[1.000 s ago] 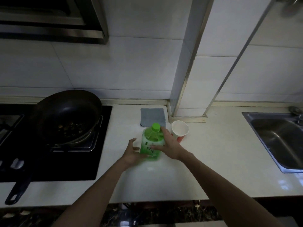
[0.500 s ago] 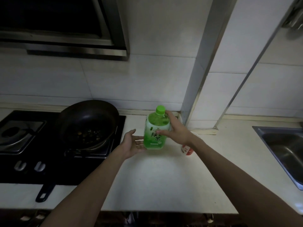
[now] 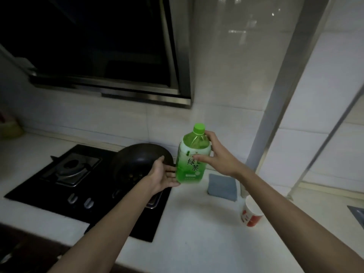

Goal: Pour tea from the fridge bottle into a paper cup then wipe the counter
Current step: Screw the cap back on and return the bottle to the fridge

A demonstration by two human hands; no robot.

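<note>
- Right arm: reaches forward and to the left across the counter, forearm bare, wrist roughly straight.
- Right hand: clamped on the green tea bottle. The thumb lies across the front of the label. The other fingers curl round the far side at shoulder height, the uppermost just below the green cap.
- Left arm: reaches forward from the lower left, passing over the front right corner of the gas hob.
- Left hand: palm turned up and toward the bottle, fingers straight and spread apart, gripping nothing. The fingertips reach the bottle's lower left side; firm contact cannot be confirmed.
- Green tea bottle: upright with a slight tilt, cap on, held between the two hands in front of the right rim of the black wok. The base is blurred and appears clear of the counter.
- Paper cup: white with red print, standing upright on the counter under the right forearm, well apart from the bottle.
- Grey cloth: lying flat on the counter between the bottle and the paper cup, close to the tiled wall.
- Wok: seated on the right burner of the hob, dark scraps inside.
- Range hood: mounted above the hob.
- Sink: only a corner shows at the right edge.
</note>
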